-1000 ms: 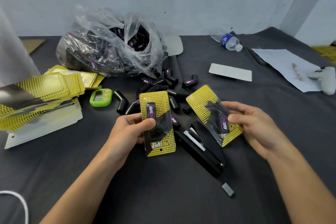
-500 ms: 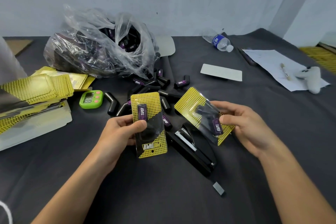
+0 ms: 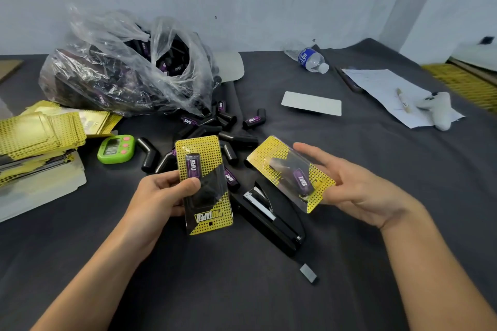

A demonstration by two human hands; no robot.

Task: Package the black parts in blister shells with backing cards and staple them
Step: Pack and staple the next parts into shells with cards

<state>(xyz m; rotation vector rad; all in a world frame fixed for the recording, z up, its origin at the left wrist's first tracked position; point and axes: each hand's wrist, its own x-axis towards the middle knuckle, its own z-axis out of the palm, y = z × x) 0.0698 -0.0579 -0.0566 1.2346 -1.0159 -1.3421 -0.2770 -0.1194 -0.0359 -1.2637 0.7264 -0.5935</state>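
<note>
My left hand (image 3: 161, 196) grips an upright package (image 3: 207, 196), its thumb pressed across the clear blister: a yellow dotted backing card with a black part inside. My right hand (image 3: 360, 188) lies palm up with straight fingers. A second, tilted package (image 3: 290, 172) rests on them, and the thumb is off the card. A black stapler (image 3: 271, 220) lies on the cloth between and below the two hands. Loose black parts (image 3: 231, 140) are scattered just beyond the packages. More of them fill a clear plastic bag (image 3: 129, 70) at the back left.
Stacked yellow cards and blister shells (image 3: 40, 137) sit at the left, with a green timer (image 3: 116, 148) beside them. A grey staple strip (image 3: 308, 273) lies near the stapler. A white card (image 3: 311, 103), water bottle (image 3: 312, 59), paper sheet (image 3: 390, 94) and white controller (image 3: 437, 107) lie at the back right.
My right hand has opened: its thumb lifted off the second package, which now lies on straight fingers. The left hand keeps its grip on its package.
</note>
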